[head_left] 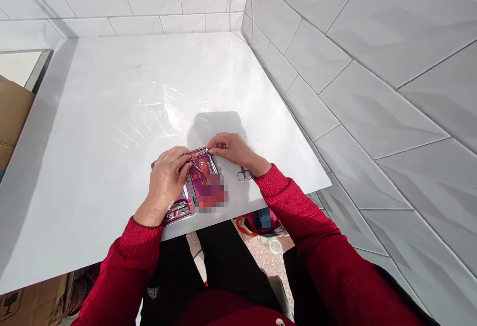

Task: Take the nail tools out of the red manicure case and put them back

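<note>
A red and purple manicure case point(199, 181) lies opened out at the front of the white table, with nail clippers point(181, 208) in its left half. My left hand point(168, 174) covers much of that half, its fingers bent over the case's upper part and the thumb resting near the middle. At the upper right corner of the case, my right hand point(231, 148) pinches a small slim metal tool point(202, 152) between thumb and fingers. The exact kind of this tool cannot be made out. Small scissors point(244, 174) lie on the table beside my right wrist, partly covered by it.
The white table point(122, 82) meets tiled walls at the back and right. Cardboard boxes stand at the left edge point(13, 112) and below the table. A bag point(261, 220) sits under the front edge, near my legs.
</note>
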The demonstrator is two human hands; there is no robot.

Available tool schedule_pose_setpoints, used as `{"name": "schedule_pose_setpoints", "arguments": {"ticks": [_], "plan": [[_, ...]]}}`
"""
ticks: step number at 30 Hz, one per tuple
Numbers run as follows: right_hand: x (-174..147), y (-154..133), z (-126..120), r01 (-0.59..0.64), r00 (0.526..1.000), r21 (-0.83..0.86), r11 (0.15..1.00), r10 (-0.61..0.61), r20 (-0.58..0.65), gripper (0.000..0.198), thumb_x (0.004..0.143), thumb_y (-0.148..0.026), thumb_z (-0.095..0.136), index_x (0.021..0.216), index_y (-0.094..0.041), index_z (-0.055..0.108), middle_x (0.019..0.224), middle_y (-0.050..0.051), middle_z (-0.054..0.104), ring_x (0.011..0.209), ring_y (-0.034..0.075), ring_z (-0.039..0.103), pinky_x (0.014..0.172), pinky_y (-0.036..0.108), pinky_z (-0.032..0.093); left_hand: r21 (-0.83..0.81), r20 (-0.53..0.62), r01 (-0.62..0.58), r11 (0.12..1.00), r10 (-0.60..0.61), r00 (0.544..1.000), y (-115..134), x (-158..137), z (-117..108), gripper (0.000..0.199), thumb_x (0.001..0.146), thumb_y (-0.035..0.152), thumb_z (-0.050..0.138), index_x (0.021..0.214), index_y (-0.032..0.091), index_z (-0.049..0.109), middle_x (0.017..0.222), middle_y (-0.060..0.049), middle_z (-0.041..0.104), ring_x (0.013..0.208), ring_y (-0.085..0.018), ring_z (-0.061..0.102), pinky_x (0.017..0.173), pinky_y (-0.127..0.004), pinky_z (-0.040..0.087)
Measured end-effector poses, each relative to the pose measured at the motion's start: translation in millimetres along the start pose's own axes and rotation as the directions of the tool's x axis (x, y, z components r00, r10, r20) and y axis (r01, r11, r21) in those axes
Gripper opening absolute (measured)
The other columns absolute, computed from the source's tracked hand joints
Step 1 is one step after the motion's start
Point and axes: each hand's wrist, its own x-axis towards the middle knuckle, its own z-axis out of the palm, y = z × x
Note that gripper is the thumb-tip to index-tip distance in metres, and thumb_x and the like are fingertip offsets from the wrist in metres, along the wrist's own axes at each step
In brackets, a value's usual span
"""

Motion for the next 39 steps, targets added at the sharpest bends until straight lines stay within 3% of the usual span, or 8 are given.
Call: {"name": "schedule_pose_setpoints", "arguments": {"ticks": [9, 21, 27, 30, 34, 39], "plan": [[0.4, -2.8, 3.9, 0.041, 0.999, -0.099, 0.994, -0.041, 0.009, 0.008, 0.093, -0.019, 0.065, 0.09, -0.017, 0.072, 0.087, 0.0, 0.066, 0.078, 0.013, 0.056, 0.075, 0.028, 0.041, -0.01, 0.004, -0.018, 1.0, 0.018, 1.0, 2.9, 2.4, -0.7, 0.025, 0.109, 0.025, 0.048, 0.111, 0.021, 0.072, 0.115, -0.009, 0.074, 0.105, -0.025, 0.069, 0.093, -0.048, 0.059], [3.2, 1.4, 12.7, 0.019, 0.998, 0.049, 0.999, -0.016, -0.055, 0.005, 0.087, -0.016, 0.073, 0.086, -0.017, 0.077, 0.082, -0.001, 0.064, 0.072, 0.012, 0.056, 0.069, 0.027, 0.044, -0.003, 0.02, -0.006, 1.0, 0.006, 1.0, 5.3, 3.0, -1.1, 0.025, 0.109, 0.025, 0.047, 0.111, 0.02, 0.071, 0.114, -0.01, 0.072, 0.103, -0.025, 0.067, 0.089, -0.045, 0.057], [-1.5, 2.7, 13.3, 0.089, 0.994, 0.026, 0.996, -0.087, -0.073, 0.008, 0.091, -0.022, 0.07, 0.095, -0.019, 0.077, 0.081, -0.002, 0.066, 0.07, 0.012, 0.054, 0.068, 0.027, 0.044, 0.004, 0.01, 0.004, 1.0, -0.004, 1.0, 9.9, 2.5, -4.1, 0.023, 0.108, 0.028, 0.05, 0.112, 0.021, 0.071, 0.118, -0.01, 0.073, 0.104, -0.026, 0.068, 0.088, -0.046, 0.058], [-1.9, 2.3, 9.3, 0.098, 0.981, -0.002, 0.995, -0.097, -0.169, 0.01, 0.093, -0.025, 0.069, 0.093, -0.02, 0.077, 0.085, 0.0, 0.069, 0.073, 0.013, 0.055, 0.071, 0.029, 0.045, -0.004, -0.004, 0.028, 1.0, -0.028, 1.0, 9.5, 1.2, -2.9, 0.024, 0.108, 0.029, 0.049, 0.115, 0.021, 0.071, 0.12, -0.01, 0.074, 0.107, -0.026, 0.07, 0.089, -0.046, 0.059], [-2.0, 3.0, -4.4, 0.095, 0.924, 0.026, 0.995, -0.078, -0.375, 0.013, 0.091, -0.029, 0.068, 0.093, -0.02, 0.077, 0.085, 0.001, 0.069, 0.076, 0.014, 0.056, 0.074, 0.03, 0.047, -0.012, -0.068, 0.085, 0.996, -0.085, 0.994, 4.1, 0.8, -1.8, 0.026, 0.107, 0.031, 0.05, 0.112, 0.022, 0.074, 0.127, -0.009, 0.075, 0.117, -0.028, 0.071, 0.092, -0.045, 0.061], [-19.7, 9.8, -22.4, -0.085, 0.855, 0.012, 0.996, 0.079, -0.513, 0.018, 0.09, -0.035, 0.066, 0.092, -0.02, 0.075, 0.078, -0.001, 0.066, 0.07, 0.015, 0.055, 0.07, 0.029, 0.046, -0.047, -0.194, 0.214, 0.976, -0.219, 0.956, -4.6, -6.7, -11.3, 0.029, 0.106, 0.037, 0.052, 0.106, 0.024, 0.077, 0.125, -0.005, 0.077, 0.117, -0.027, 0.072, 0.096, -0.043, 0.061]]}}
